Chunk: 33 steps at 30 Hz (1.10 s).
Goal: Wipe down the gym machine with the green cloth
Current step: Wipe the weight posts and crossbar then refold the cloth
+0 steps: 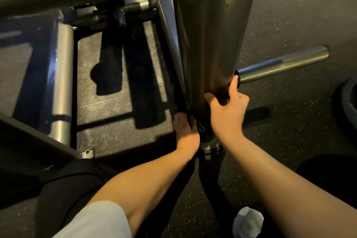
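A person crouches low at the thick grey metal upright column of a gym machine, both bare arms reaching to its foot. The left hand holds a bunched dark green cloth against the bottom of the column, just above the round silver base collar. Little of the cloth shows, and the fingers behind it are mostly hidden. The right hand is spread wide and holds nothing, its thumb and forefinger braced on either side of the column just above the cloth.

The risks here come from the tight, dim corner. The forefinger of the right hand lies right at the root of the polished chrome weight peg that juts out to the right, so a quick slide upward could likely jam a knuckle against it. With so little cloth exposed, the wipe may cover only a narrow strip and miss the far side of the column, which cannot be seen from here. The left hand works in the narrow gap beside a slanted silver strut, where a hurried stroke could scrape the wrist or snag the cloth. The dark speckled rubber floor lies close under the cloth, which could probably drag on it and carry grit back onto the metal.
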### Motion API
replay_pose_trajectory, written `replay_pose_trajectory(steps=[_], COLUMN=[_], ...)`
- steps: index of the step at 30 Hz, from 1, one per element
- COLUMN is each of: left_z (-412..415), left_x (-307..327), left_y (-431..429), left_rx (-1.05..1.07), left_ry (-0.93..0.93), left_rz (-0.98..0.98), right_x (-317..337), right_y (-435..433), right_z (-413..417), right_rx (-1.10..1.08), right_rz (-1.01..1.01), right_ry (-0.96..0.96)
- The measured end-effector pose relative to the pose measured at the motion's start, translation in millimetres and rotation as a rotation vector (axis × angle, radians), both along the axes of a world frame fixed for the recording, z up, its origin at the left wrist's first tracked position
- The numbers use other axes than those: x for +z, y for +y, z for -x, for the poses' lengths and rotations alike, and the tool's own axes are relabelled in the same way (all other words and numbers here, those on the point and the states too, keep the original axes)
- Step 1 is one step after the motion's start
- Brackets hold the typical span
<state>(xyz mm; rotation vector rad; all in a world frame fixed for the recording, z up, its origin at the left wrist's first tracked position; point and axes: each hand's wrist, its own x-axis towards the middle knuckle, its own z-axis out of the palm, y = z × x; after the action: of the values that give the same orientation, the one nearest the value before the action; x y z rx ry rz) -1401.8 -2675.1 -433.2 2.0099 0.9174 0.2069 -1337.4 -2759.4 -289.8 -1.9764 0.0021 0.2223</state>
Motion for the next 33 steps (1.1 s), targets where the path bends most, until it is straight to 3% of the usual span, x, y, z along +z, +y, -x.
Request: replay_pose_trajectory(steps=[4, 9, 12, 14, 18, 22, 26, 31, 33], left_z=[9, -23, -36, -31, -17, -10, -4, 5, 14], left_x=[-16, 33, 40, 18, -28, -42, -1, 82, 120], left_y=[-19, 14, 31, 26, 0, -1, 5, 42, 54], left_rx=[0.058, 0.314, 0.276, 0.257, 0.285, 0.252, 0.302, 0.143, -0.006], left_ry=[0.159, -0.265, -0.399, -0.364, -0.119, 0.16, 0.224, 0.105, 0.096], left_rz=[0.146, 0.292, 0.217, 0.184, 0.249, 0.458, 0.821, 0.776, 0.701], right_x=[-4, -12, -14, -15, -26, -31, -21, -16, -5], right_y=[-3, 1, 3, 4, 2, -1, 1, 5, 11], right_z=[2, 3, 2, 3, 1, -2, 4, 30, 39], right_rx=[0.025, 0.019, -0.017, -0.021, -0.003, 0.001, 0.004, -0.073, -0.044], right_rz=[0.033, 0.012, 0.011, 0.007, -0.003, 0.017, 0.012, 0.163, 0.016], right_ry=[-0.009, 0.108, 0.133, 0.125, 0.131, 0.135, 0.177, 0.452, 0.613])
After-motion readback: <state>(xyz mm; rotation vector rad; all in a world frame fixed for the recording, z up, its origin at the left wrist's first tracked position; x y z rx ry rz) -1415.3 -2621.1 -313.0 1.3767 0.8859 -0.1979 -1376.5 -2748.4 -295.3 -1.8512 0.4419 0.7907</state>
